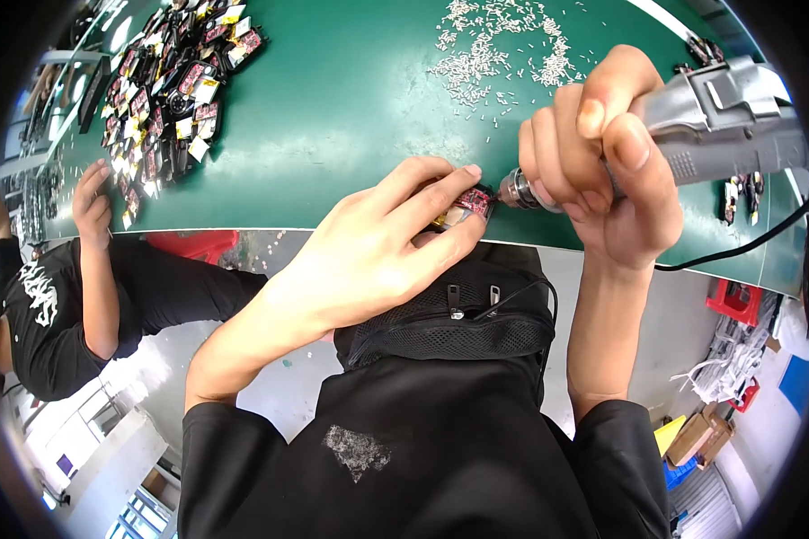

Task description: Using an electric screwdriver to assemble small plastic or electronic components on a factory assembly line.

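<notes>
1. L hand (377, 247) pins a small red part (470, 203) at the near edge of the green table (351, 99), centre of view. Fingers together, clamped on the part; thumb underneath, mostly hidden.
2. R hand (602, 171) grips a grey driver (719, 121), fingers wrapped tight round its nose. Bit tip (512, 190) sits against the part's right side, touching or nearly so. Black cord (737, 247) runs off right from the driver.
3. Judgement: mid-fastening on this one part. Can't tell if the screw is seated yet; joint is hidden by the fingers and too small.
4. Screws (503, 45): loose pale scatter on the far side of the table, right of centre, well apart from the hands. Plenty there.
5. Parts pile (171, 90): far left, big heap of red/black/yellow pieces of similar look. Can't tell whether these are done or waiting, no visible sorting.
6. A few more dark pieces (742, 193) at the right edge near the driver; too small to tell their state.
7. Progress, as a guess: one unit in hand, lots of similar units on the table, so no clear sign the batch is near finished.
8. Another person (81, 287) in black sits at left, one hand (92, 202) on the table edge by the pile. Not touching the part being worked.
</notes>
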{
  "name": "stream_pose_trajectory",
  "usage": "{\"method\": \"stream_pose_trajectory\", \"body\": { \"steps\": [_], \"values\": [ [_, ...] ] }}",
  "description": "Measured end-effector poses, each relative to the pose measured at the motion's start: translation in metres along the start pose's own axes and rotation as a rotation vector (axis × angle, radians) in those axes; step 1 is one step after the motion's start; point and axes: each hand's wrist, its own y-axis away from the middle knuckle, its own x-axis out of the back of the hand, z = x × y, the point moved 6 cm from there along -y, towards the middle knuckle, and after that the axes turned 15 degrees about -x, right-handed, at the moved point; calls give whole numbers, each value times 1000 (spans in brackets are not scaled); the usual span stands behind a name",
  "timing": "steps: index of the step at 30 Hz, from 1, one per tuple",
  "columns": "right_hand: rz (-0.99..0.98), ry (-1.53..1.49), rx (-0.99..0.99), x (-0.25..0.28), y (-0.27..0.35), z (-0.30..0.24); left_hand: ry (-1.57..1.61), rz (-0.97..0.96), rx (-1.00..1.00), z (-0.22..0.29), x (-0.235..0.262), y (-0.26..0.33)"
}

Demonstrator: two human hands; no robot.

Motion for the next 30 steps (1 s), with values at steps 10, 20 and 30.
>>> {"method": "stream_pose_trajectory", "body": {
  "steps": [10,20,30],
  "values": [
    [112,-206,206,18,34,-26,-162,-67,-115,5,8,-10],
    [432,-497,131,31,61,-5,-243,40,34,-7,14,3],
    [520,-610,119,45,72,6,-741,174,543,-163,159,81]
  ]
}}
